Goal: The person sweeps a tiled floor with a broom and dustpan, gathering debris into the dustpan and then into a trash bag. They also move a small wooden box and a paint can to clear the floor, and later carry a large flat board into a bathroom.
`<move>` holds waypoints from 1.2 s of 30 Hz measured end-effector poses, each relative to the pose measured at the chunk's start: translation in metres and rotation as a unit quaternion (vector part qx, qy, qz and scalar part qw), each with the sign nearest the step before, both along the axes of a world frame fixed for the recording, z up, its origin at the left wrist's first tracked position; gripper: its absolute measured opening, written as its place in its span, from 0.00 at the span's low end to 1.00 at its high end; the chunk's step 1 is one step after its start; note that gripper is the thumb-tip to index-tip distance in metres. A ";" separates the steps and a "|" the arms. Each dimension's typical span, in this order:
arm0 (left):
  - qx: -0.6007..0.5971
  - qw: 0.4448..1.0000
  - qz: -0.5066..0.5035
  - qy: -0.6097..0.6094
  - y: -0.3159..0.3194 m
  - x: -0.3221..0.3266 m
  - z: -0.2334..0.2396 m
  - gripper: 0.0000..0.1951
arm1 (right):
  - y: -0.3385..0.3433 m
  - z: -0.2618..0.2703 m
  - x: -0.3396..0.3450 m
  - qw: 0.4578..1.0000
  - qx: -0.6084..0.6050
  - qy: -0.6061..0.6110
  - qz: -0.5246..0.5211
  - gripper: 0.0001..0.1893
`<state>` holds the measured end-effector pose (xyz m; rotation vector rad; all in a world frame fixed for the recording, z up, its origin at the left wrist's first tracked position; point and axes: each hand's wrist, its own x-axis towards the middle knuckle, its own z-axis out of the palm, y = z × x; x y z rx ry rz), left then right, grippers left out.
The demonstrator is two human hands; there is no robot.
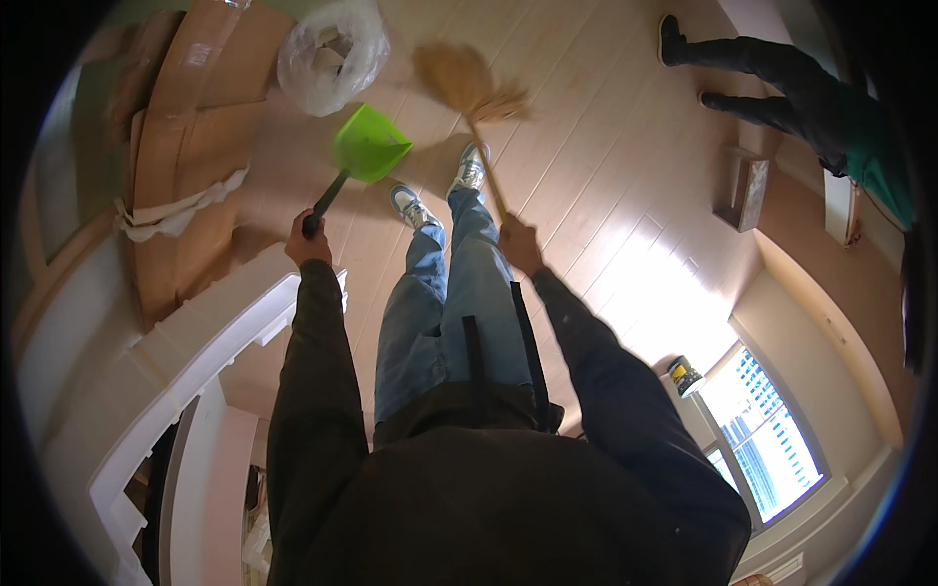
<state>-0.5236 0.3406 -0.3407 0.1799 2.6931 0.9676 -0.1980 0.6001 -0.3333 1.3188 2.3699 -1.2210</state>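
Observation:
My left hand (309,242) grips the dark handle of a bright green dustpan (368,144), whose pan is tilted in front of my left shoe. In my right hand (521,243) is the thin wooden handle of a straw broom (458,77). The broom's bristles are spread and blurred over the floor, ahead of my right shoe and apart from the dustpan. Just beyond the pan stands a clear plastic bag (333,55) with some scraps inside.
Flattened cardboard boxes (190,146) lean at the left, above a long white plastic piece (212,293). Another person (777,80) in dark trousers stands at the upper right. A metal box-like piece (744,189) lies by the right wall, and a can (685,376) sits near the window (769,432).

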 end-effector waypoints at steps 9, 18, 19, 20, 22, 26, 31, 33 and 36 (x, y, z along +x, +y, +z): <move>-0.004 0.999 0.020 -0.027 -0.009 0.001 -0.008 0.15 | -0.040 0.147 0.009 0.968 -0.237 -0.055 -0.055 0.20; -0.024 0.994 0.098 -0.048 -0.046 0.031 0.006 0.17 | 0.149 0.222 0.024 0.983 0.103 -0.046 0.143 0.20; -0.031 0.991 0.115 -0.054 -0.049 0.036 0.008 0.17 | 0.177 0.212 0.014 0.967 0.167 0.011 0.192 0.20; -0.035 0.989 0.128 -0.057 -0.053 0.041 0.010 0.17 | 0.202 0.200 0.003 0.941 0.225 0.001 0.252 0.20; -0.019 0.986 0.153 -0.057 -0.058 0.052 0.013 0.16 | 0.249 0.165 -0.026 0.965 0.178 -0.084 0.174 0.21; -0.032 0.983 0.166 -0.066 -0.060 0.067 0.010 0.16 | 0.322 0.067 -0.104 0.985 0.138 -0.090 0.055 0.20; -0.089 0.976 0.191 -0.047 -0.033 0.069 0.002 0.16 | 0.341 -0.047 -0.156 0.807 0.305 -0.193 0.467 0.15; -0.079 0.975 0.201 -0.042 -0.014 0.061 -0.007 0.15 | 0.305 -0.066 -0.134 0.923 0.170 -0.151 0.310 0.11; -0.064 0.973 0.219 -0.043 0.000 0.051 -0.016 0.14 | 0.213 -0.054 -0.080 0.959 0.094 -0.060 0.260 0.12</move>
